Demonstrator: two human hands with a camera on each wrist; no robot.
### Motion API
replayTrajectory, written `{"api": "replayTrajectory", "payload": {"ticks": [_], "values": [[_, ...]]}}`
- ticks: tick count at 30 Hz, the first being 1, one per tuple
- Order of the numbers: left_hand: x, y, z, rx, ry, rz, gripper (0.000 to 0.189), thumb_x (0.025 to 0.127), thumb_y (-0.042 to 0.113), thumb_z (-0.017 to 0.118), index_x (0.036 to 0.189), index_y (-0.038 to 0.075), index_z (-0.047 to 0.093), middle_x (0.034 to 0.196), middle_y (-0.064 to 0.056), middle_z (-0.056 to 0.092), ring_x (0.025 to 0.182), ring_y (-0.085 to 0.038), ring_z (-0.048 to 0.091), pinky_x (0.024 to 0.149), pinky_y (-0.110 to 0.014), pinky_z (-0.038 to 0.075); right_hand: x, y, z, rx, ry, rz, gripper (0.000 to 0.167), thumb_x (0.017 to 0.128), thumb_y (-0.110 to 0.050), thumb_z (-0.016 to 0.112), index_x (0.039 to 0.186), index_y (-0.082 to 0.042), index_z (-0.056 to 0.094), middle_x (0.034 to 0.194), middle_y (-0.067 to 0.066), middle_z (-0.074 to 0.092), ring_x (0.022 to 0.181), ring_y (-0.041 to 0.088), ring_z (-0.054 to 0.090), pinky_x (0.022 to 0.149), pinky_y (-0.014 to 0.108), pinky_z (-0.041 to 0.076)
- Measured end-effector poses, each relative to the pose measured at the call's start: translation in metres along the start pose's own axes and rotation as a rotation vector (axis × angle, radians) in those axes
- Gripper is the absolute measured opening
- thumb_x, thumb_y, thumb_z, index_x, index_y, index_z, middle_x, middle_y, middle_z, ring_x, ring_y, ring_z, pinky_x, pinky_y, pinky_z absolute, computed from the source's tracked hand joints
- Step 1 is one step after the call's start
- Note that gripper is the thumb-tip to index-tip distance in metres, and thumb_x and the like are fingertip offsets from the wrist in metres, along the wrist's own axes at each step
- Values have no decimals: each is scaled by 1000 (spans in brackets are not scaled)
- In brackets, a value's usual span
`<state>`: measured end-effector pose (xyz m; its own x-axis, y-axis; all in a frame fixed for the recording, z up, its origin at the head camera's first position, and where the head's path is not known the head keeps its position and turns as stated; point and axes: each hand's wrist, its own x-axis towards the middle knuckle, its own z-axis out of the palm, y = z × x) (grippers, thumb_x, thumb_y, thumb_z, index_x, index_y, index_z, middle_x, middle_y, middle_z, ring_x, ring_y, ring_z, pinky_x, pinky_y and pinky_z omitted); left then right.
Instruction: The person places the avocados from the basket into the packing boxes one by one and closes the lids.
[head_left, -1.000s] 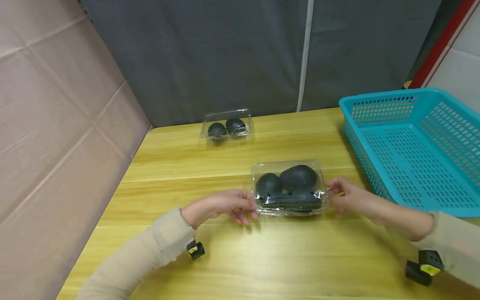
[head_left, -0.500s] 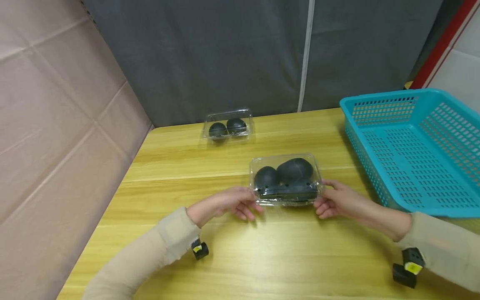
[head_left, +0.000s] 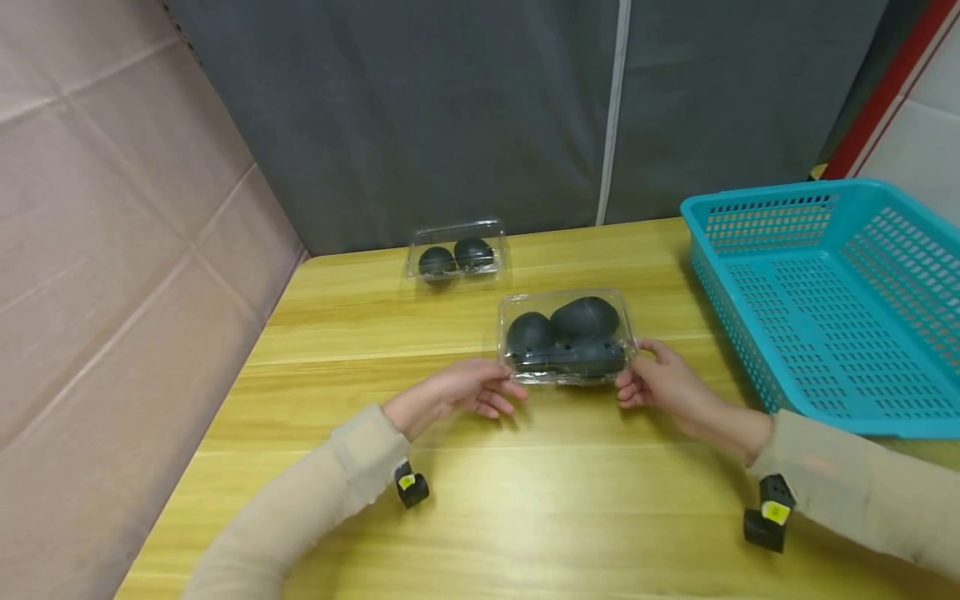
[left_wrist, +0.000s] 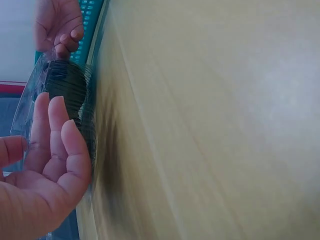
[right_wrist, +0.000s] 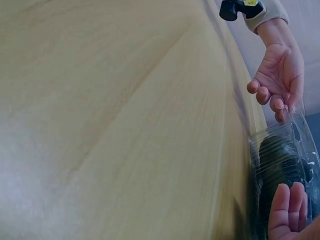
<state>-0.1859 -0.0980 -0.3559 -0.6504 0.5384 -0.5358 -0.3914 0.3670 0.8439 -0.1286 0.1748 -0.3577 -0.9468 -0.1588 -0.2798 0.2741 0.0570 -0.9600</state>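
Both hands hold a clear plastic clamshell box [head_left: 566, 377] at its near corners in the head view. Inside lie several dark, smooth fruits that look like avocados [head_left: 585, 318]. My left hand [head_left: 476, 387] pinches the left corner between thumb and forefinger, the other fingers spread loosely below. At the right corner, my right hand [head_left: 663, 383] grips the edge, fingertips curled under. Stretched film shows on the box's side in the left wrist view, beside the left hand's fingers [left_wrist: 57, 150]. In the right wrist view, the left hand [right_wrist: 282, 75] is at the far end of the box.
Farther back on the wooden table [head_left: 360, 325] sits a second clear box [head_left: 491, 225] with two dark fruits [head_left: 474, 253]. A turquoise perforated basket [head_left: 720, 292] stands at the right. A grey curtain [head_left: 450, 117] hangs behind the table, and a pale wall covering [head_left: 127, 250] runs along the left.
The box has moved away from the person and slightly left, with both hands following. My right hand has come in leftward and taken hold of the right corner.
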Motion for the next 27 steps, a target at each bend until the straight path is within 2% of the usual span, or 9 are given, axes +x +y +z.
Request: {"api": "replayTrajectory", "payload": {"ticks": [8,16,21,25,27], "values": [[3,1,-2,-12,13,5,30,98,17,37,120,-1,46,108,-14,65,72,-11,64,66,-25,52,4,0,2,18,24,-9,55,89,0,30,138,10,7,70,0,54,59,7,54,64,26,54],[4,0,-4,1,9,9,30,98,16,37,120,-1,46,108,-14,65,72,-11,64,67,-24,51,4,0,3,9,31,-1,55,91,-1,29,139,10,5,70,0,54,59,6,54,65,26,54],[4,2,-4,12,14,8,33,98,18,37,124,-1,45,102,-10,67,71,-11,63,66,-24,52,4,-1,2,18,37,0,50,95,-4,27,138,11,6,70,-1,54,59,6,54,63,25,54],[4,1,-5,33,52,17,35,97,20,40,126,1,45,99,-8,68,70,-12,63,64,-24,52,2,-1,3,-9,87,0,54,96,-7,30,140,9,1,84,4,53,63,5,54,63,24,53],[4,-1,-6,63,95,35,34,96,22,43,123,1,47,101,-11,67,69,-12,63,63,-24,51,-1,0,2,-59,123,-13,58,96,-9,32,140,8,-2,101,15,51,76,11,55,68,23,52]]}}
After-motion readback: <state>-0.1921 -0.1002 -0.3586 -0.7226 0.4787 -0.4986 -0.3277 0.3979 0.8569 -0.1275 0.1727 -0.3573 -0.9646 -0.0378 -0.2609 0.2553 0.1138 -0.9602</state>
